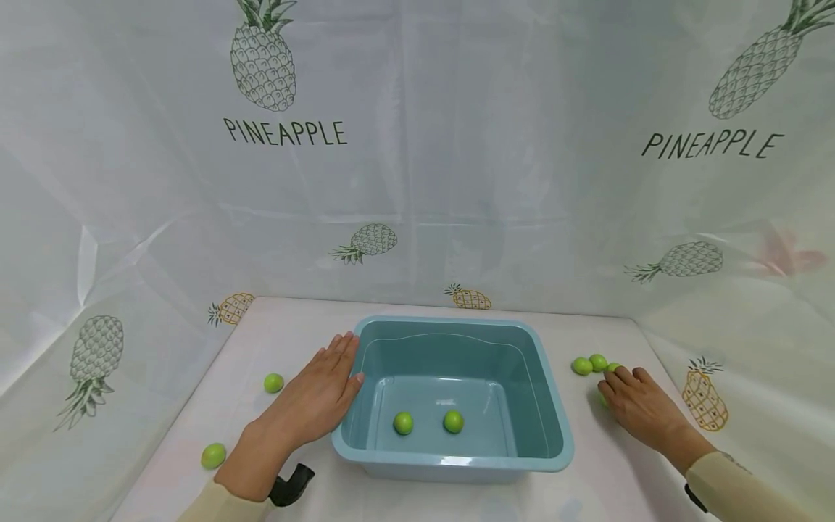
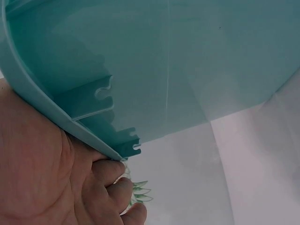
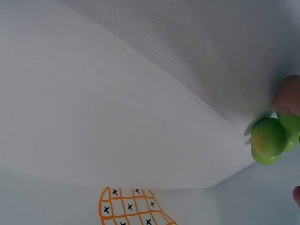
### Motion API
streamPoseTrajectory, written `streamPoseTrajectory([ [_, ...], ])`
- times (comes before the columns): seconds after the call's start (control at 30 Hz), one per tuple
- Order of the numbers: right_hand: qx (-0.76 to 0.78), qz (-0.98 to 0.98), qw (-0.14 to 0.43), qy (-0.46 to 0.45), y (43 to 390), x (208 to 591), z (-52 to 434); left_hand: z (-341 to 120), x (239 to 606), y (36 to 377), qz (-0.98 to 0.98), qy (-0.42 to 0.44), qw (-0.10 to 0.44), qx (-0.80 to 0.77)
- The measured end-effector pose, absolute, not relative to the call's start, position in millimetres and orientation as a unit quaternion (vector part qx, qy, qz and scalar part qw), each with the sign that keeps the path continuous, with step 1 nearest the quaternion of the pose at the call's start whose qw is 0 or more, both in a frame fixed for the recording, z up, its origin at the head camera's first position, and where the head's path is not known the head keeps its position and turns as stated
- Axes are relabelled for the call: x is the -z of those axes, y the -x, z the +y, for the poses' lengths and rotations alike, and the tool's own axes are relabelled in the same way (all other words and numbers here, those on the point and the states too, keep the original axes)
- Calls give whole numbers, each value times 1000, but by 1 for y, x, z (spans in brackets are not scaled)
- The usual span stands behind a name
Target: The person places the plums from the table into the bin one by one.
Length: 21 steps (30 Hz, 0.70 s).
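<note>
Teal basin reads as smooth moulded plastic to me, glossy along the rim, with ribbed moulding under its lip. I note green balls, smooth with a slight sheen. Table covering and backdrop: thin printed sheet, creased, faintly shiny.

A white cloth printed with pineapples hangs as a backdrop, with the word PINEAPPLE lettered at upper left and again at upper right. The same cloth covers the table. Two green balls lie well apart on the table's left side, one nearer the front edge
</note>
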State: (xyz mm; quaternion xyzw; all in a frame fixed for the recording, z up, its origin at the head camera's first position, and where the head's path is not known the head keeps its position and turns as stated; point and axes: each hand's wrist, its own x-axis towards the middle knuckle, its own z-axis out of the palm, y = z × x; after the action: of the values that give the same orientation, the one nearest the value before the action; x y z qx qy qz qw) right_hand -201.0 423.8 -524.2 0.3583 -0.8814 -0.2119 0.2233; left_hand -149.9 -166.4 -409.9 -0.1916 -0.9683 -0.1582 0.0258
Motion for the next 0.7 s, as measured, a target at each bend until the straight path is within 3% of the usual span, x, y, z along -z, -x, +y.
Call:
streamPoseTrajectory([
  [0.7,136,-875,301,-354,224,502,394,-167,409,149,-969,199,38,145],
])
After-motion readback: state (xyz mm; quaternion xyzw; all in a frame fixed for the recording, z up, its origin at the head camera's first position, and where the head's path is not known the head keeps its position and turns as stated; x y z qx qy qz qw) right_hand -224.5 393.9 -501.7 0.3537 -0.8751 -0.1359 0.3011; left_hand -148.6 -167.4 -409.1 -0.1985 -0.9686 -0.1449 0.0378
